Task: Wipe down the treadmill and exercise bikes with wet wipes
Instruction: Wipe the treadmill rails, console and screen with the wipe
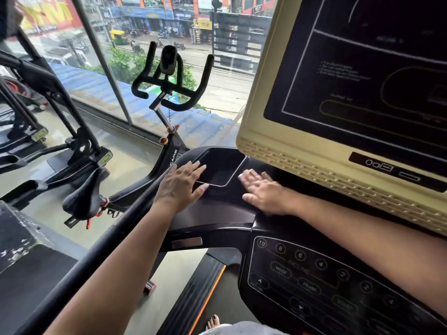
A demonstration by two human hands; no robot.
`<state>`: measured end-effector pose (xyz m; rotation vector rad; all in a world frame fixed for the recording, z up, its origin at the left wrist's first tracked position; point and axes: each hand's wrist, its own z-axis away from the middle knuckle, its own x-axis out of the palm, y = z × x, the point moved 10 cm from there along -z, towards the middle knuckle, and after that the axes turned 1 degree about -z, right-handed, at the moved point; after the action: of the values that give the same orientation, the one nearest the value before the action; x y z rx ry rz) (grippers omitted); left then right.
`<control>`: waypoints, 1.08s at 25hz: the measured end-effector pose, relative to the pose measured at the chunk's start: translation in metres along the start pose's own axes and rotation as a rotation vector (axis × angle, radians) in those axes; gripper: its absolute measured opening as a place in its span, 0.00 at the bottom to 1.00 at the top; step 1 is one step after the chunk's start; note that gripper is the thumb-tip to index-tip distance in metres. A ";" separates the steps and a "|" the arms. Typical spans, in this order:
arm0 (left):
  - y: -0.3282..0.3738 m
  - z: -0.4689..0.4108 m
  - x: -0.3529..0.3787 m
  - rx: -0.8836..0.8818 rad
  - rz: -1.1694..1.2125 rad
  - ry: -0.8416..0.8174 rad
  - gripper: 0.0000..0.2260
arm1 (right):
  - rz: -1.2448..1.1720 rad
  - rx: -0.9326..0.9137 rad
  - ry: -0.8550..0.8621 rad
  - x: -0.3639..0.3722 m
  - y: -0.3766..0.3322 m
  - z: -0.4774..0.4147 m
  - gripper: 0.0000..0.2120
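Rain-wet street shows through the glass wall ahead, and I stand on the treadmill [300, 274] facing its cream-framed display [338, 93]. Both hands lie on the dark shelf [217, 213] below that display. My left hand [181, 182] is flat and relaxed, fingers straight, tips over the near-left rim of the sunken tray [217, 170], holding nothing. My right hand [263, 192] is flat too, fingers straight and blurred. A pale scrap at its fingertips looks like the wet wipe [242, 175], pressed under the hand rather than grasped, though the blur keeps me from being sure. The tray lies between the two hands, just left of and slightly beyond the right fingertips, its long side running away from me toward the window. I judge the right hand, nearer with the wipe, is the one to sweep leftward into it, and the left would have to come off the rim. The exercise bike [167, 93] stands well apart, beyond the left rail.
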<state>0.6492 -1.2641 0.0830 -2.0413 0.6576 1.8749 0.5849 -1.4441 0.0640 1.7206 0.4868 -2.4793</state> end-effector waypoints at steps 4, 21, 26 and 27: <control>-0.005 -0.006 0.008 0.008 0.020 -0.023 0.37 | 0.060 -0.137 -0.041 0.000 -0.008 -0.003 0.28; -0.004 -0.005 0.019 0.039 -0.005 -0.027 0.39 | -0.228 0.443 0.115 -0.019 0.042 -0.037 0.32; -0.003 0.000 0.010 0.002 -0.015 0.020 0.40 | -0.356 0.448 0.204 -0.042 0.024 -0.095 0.28; -0.004 0.001 0.008 -0.009 -0.022 0.038 0.41 | -0.331 0.378 0.210 -0.050 0.008 -0.109 0.27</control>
<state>0.6511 -1.2611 0.0747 -2.0859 0.6347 1.8348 0.7030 -1.4244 0.0739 2.2214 0.3598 -2.7734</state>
